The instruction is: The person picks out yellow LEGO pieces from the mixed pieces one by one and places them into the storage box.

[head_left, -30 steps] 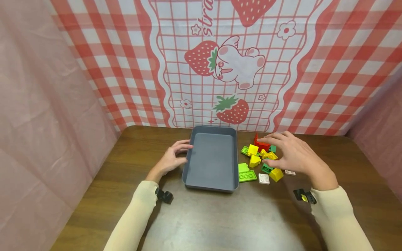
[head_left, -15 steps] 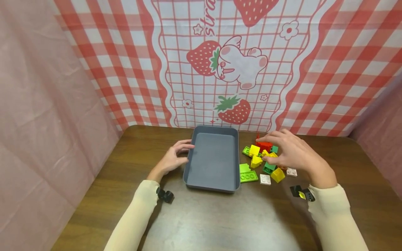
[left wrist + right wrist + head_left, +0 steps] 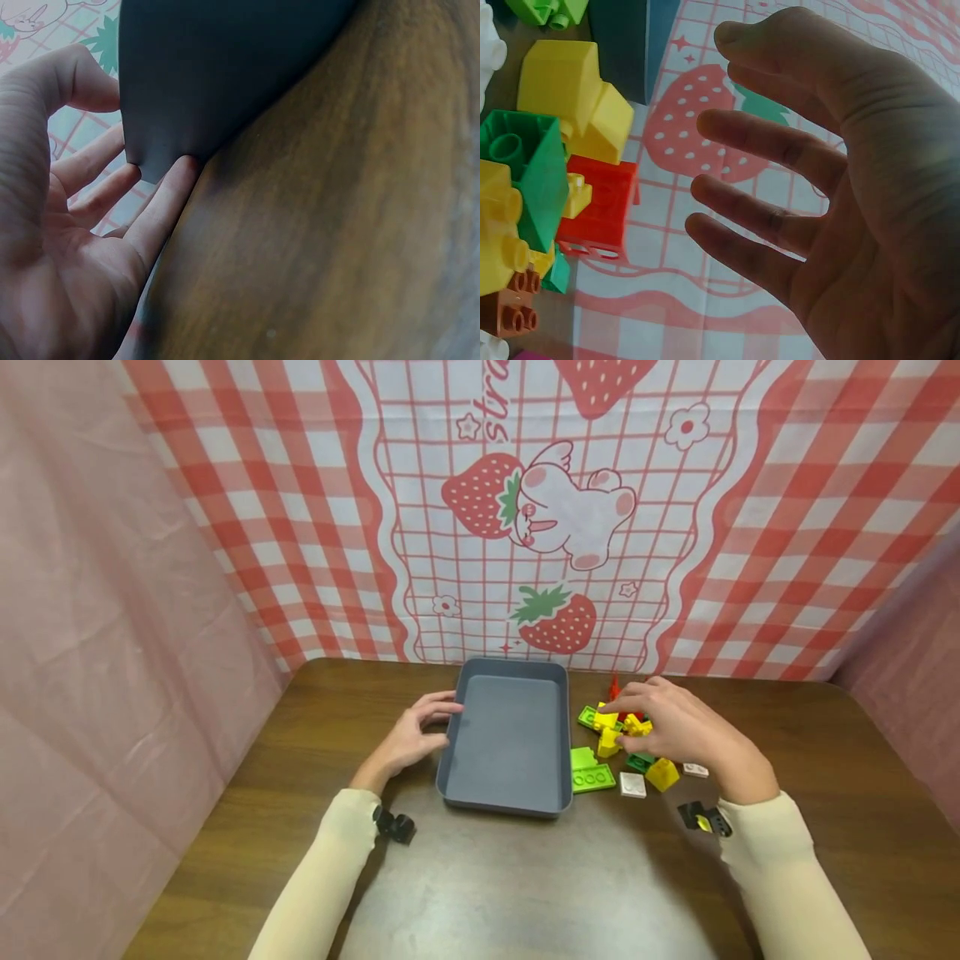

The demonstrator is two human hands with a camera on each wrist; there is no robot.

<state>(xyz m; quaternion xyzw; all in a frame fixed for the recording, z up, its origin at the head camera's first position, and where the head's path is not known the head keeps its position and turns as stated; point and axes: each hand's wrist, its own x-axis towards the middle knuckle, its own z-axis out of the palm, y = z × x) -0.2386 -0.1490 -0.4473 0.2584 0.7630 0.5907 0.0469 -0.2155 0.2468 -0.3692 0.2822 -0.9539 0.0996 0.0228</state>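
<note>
One grey tray [image 3: 510, 743] sits on the table [image 3: 480, 877], toward its far edge. Right of the tray lies one loose heap of toy bricks [image 3: 626, 747]. In the head view about four yellow bricks [image 3: 663, 774] show, at least three green ones [image 3: 591, 778], two white plates [image 3: 632, 785] and one red brick [image 3: 615, 687]; the right wrist view adds one brown brick [image 3: 510, 311]. Two hands are in view; the right hand [image 3: 675, 727] hides part of the heap, so the brick counts are not complete.

Grey tray [image 3: 510, 739]: rectangular, shallow, nothing in it, lay flat on brown table, long side running away from viewer. Toy bricks [image 3: 622, 747]: loose cluster just right of tray; yellow, green, red, white pieces, some tipped, some flat
</note>
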